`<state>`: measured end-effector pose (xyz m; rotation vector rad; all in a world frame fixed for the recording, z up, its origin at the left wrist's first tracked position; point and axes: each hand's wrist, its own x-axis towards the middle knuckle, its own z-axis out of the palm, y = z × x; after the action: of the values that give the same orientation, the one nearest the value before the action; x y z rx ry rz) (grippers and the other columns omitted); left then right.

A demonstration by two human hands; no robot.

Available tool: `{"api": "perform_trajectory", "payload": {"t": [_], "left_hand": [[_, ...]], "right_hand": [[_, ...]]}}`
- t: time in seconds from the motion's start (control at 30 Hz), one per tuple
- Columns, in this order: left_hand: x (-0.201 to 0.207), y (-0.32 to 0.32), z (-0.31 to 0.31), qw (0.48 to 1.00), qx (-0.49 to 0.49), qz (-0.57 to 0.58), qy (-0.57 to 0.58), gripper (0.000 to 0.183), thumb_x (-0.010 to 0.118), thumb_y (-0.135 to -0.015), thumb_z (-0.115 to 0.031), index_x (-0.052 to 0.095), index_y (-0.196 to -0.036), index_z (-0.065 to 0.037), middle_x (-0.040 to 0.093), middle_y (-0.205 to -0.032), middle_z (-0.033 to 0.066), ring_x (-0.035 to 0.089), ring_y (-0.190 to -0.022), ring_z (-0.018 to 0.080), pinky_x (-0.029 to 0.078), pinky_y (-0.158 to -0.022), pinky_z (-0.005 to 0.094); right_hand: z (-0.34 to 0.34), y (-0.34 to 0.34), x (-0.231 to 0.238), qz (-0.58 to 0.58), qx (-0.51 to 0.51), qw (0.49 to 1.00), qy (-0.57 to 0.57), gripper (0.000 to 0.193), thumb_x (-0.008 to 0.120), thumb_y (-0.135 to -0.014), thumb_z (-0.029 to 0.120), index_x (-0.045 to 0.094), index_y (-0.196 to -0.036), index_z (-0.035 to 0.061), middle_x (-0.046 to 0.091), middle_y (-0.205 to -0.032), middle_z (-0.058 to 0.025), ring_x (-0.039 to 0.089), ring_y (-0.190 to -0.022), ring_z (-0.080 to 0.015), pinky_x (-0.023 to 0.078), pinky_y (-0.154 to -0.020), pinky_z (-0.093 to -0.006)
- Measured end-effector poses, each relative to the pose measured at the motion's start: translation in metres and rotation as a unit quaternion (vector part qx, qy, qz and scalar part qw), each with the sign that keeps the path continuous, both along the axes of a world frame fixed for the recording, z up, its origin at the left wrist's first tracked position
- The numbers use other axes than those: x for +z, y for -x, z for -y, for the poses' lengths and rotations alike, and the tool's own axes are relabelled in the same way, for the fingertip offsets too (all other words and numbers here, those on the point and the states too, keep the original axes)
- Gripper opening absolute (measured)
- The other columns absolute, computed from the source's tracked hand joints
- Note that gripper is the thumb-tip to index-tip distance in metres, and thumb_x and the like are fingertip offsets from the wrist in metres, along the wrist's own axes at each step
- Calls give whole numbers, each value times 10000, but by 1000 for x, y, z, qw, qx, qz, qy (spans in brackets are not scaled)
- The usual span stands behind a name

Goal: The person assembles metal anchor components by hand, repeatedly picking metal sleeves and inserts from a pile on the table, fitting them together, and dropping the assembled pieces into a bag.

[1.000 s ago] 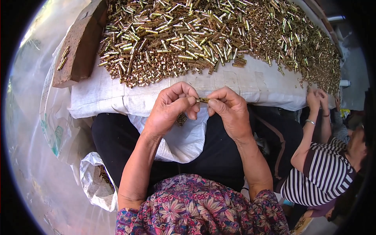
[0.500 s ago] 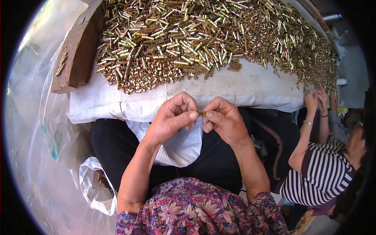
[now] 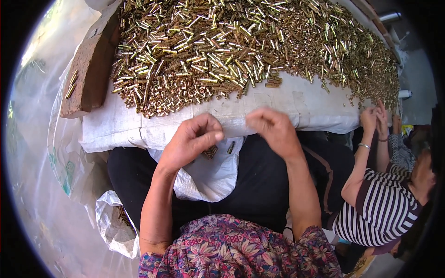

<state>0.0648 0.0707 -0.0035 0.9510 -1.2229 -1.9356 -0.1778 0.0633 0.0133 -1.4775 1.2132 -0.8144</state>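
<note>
My left hand (image 3: 194,141) hovers over my lap with its fingers loosely curled. Its thumb and index tips are slightly apart, and nothing shows between them. To its right, my right hand (image 3: 274,132) is raised near the cloth edge, its fingers smeared by motion. Whether it holds anything does not show. Below and between the hands, a small dark gold metal tube piece (image 3: 231,147) appears against the white sack (image 3: 208,183) on my lap. I cannot tell whether it lies there or is falling. Further metal pieces (image 3: 210,152) show beside my left hand, partly hidden by it.
A large heap of brass-coloured metal tubes and short rings (image 3: 199,51) covers the white woven cloth (image 3: 185,118) ahead. A wooden block (image 3: 90,69) borders it at left, carrying several tubes. A white bag (image 3: 113,227) stands lower left. A co-worker's hands (image 3: 374,118) are at the right end.
My hands have parted from the small metal piece they were pinching together. The left moved slightly left, the right moved right and up. A piece now shows over the sack.
</note>
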Motion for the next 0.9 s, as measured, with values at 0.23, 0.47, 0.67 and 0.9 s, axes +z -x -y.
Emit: {"api": "perform_trajectory", "payload": {"t": [0.23,0.47,0.67,0.9], "left_hand": [[0,32,31,853,150,377,329,164,650,-827,-138,609,-933,-20,652,-857,182,632,-769,388,488,-685,473],[-10,44,42,795,135,449,385,155,649,-838,-169,602,-931,-54,647,-888,139,650,-784,361,508,-672,466],[-12,48,42,787,123,459,393,198,680,-832,-187,635,-981,-65,665,-897,114,659,-784,325,505,-680,427],[-17,61,46,761,167,488,394,193,699,-815,-201,611,-916,-63,665,-857,126,655,-744,338,495,-639,446]], "right_hand": [[63,-3,-28,-208,-99,961,155,188,697,-856,120,651,-999,7,605,-722,-43,569,-667,-129,451,-616,-291],[60,-10,-32,-319,-86,910,249,289,746,-786,130,641,-1038,37,608,-782,-90,589,-677,-214,481,-637,-346],[49,-7,-31,-250,-101,944,191,246,748,-779,117,637,-983,35,615,-819,-85,596,-696,-212,485,-650,-339],[46,-4,-23,-259,-20,930,258,157,699,-796,64,626,-929,24,594,-817,-94,593,-753,-244,478,-684,-348]]}}
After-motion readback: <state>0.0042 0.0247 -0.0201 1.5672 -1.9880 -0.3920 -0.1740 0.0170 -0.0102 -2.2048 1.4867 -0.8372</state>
